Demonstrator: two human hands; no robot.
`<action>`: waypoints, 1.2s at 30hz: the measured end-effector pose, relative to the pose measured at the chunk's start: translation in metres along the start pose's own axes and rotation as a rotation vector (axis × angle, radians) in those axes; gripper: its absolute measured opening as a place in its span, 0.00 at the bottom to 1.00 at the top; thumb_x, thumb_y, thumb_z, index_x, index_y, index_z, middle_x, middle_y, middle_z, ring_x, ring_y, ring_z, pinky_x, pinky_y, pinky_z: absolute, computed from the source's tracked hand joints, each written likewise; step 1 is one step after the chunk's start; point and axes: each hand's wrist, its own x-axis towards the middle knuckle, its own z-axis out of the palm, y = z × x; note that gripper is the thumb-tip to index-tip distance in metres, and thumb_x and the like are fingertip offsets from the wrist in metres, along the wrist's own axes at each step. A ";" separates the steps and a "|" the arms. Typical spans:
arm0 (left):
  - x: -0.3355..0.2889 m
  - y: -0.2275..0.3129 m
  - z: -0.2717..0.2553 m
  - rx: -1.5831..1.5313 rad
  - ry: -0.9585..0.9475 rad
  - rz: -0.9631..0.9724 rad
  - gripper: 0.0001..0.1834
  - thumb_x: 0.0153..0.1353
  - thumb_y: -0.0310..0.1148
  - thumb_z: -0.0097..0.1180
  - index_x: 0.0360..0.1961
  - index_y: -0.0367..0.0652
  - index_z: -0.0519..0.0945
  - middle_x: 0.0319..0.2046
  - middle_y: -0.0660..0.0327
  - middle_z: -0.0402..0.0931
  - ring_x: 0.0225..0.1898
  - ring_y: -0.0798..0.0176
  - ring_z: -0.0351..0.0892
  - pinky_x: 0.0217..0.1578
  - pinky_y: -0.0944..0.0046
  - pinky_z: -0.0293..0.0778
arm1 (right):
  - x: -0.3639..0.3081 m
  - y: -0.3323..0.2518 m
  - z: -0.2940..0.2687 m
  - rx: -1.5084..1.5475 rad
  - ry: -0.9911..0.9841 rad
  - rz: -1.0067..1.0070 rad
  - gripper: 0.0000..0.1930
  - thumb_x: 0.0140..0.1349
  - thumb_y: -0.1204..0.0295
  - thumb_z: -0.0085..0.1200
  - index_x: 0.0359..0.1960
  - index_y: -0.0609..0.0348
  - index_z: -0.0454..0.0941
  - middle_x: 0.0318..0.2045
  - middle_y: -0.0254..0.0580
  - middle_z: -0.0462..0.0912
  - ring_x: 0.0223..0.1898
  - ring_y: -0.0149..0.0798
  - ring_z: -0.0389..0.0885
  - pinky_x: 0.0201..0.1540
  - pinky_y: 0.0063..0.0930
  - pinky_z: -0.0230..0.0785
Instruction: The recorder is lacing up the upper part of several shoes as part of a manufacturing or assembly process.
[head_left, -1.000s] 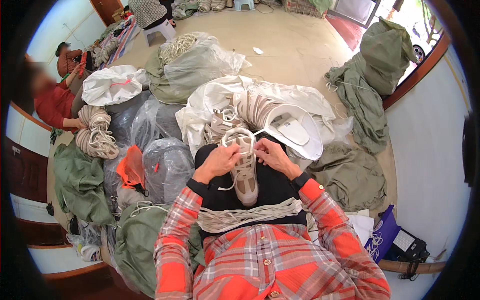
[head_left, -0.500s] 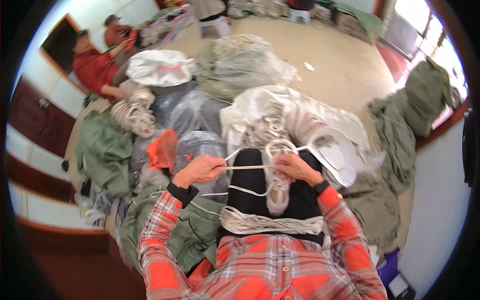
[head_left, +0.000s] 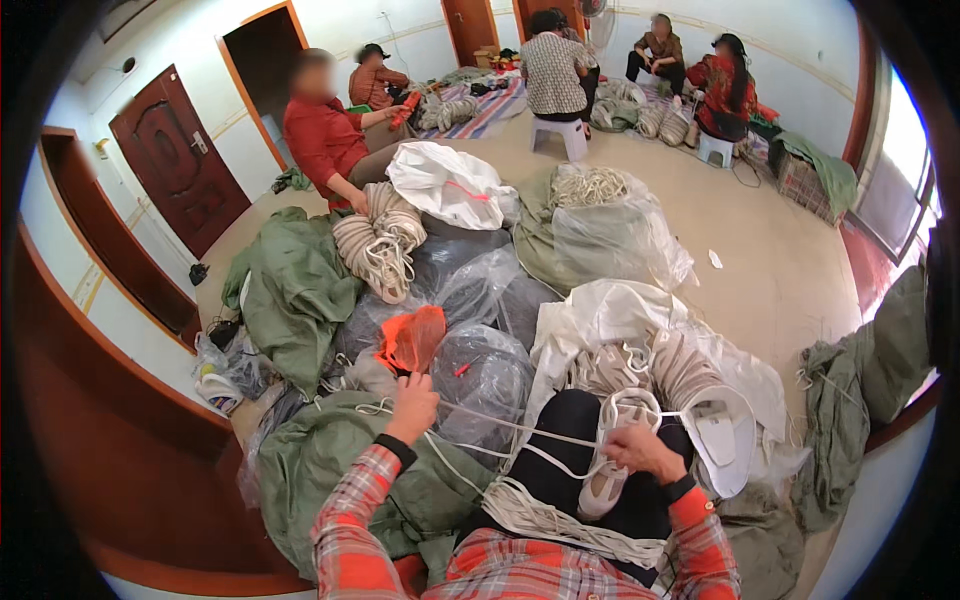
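Observation:
A beige and white sneaker (head_left: 603,492) rests on my black-trousered lap, its toe toward me. My right hand (head_left: 645,453) is closed at its lacing, pinching a white shoelace (head_left: 520,422). From there the lace runs out taut to my left hand (head_left: 412,408), whose fingers are closed round it over the green sack. Another strand loops below, from the shoe toward the left. Across my thighs lies a bundle of loose white laces (head_left: 560,525). Just beyond the shoe, more sneakers (head_left: 612,368) sit in a white sack.
Stacked shoe parts (head_left: 715,440) stand right of my knee. Green sacks (head_left: 300,290), clear plastic bags (head_left: 480,380) and an orange bag (head_left: 412,338) crowd the left. A person in red (head_left: 325,140) handles a shoe bundle (head_left: 380,240). Several others sit on stools at the back.
My left hand has pulled away to the left, and the lace between my hands is longer. My right hand stays at the shoe. The view has tilted up, showing more of the room.

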 end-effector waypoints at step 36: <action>0.102 0.236 -0.004 -0.972 -0.108 -0.199 0.07 0.54 0.34 0.53 0.25 0.41 0.76 0.21 0.52 0.76 0.26 0.45 0.76 0.26 0.51 0.71 | -0.003 0.002 0.022 -0.439 0.608 -0.008 0.04 0.50 0.72 0.51 0.27 0.55 0.77 0.28 0.39 0.72 0.38 0.43 0.68 0.42 0.35 0.57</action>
